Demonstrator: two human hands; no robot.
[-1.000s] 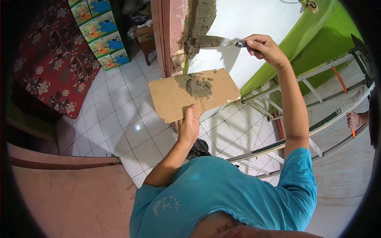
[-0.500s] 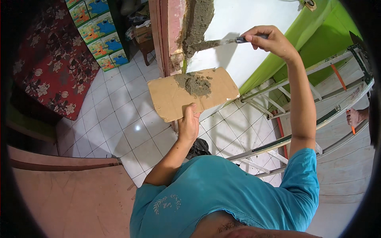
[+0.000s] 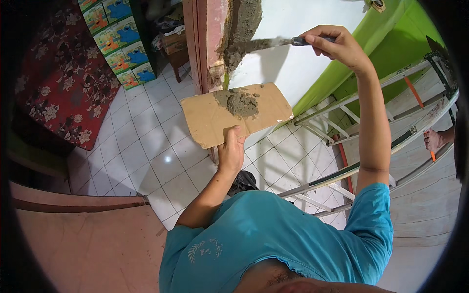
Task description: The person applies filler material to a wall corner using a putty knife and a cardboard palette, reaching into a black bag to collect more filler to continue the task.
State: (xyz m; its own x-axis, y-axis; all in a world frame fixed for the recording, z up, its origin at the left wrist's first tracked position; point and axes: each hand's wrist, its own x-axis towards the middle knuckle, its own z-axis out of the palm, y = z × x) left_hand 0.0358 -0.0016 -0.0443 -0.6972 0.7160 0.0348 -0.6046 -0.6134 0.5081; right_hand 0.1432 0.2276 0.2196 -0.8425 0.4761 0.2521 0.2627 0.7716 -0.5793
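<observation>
The right hand (image 3: pixel 339 46) has its grip closed around the dark handle of a putty knife (image 3: pixel 267 44), holding it nearly level, with the blade pointing left. The left hand (image 3: pixel 230 152) grips the near edge of a piece of cardboard (image 3: pixel 207 129), its thumb on top and its fingers mostly hidden underneath. A heap of wet grey mortar (image 3: pixel 243 104) sits on the cardboard towards its far edge, with smears beside it.

The far end of the blade, coated in grey, meets a rough strip of mortar (image 3: pixel 244 22) running along the edge of a white wall (image 3: pixel 293 17). Left of that strip stands a worn pink door frame (image 3: pixel 195 53). Green material (image 3: pixel 337 80) borders the white wall on the right.

Farther out, a metal ladder (image 3: pixel 317 184) slants past the right arm. Pale floor tiles (image 3: pixel 141 141) spread below, with a black bundle (image 3: pixel 243 183) near the teal shirt (image 3: pixel 273 224). At upper left are colourful boxes (image 3: pixel 119 39) and a red floral cloth (image 3: pixel 63 73).
</observation>
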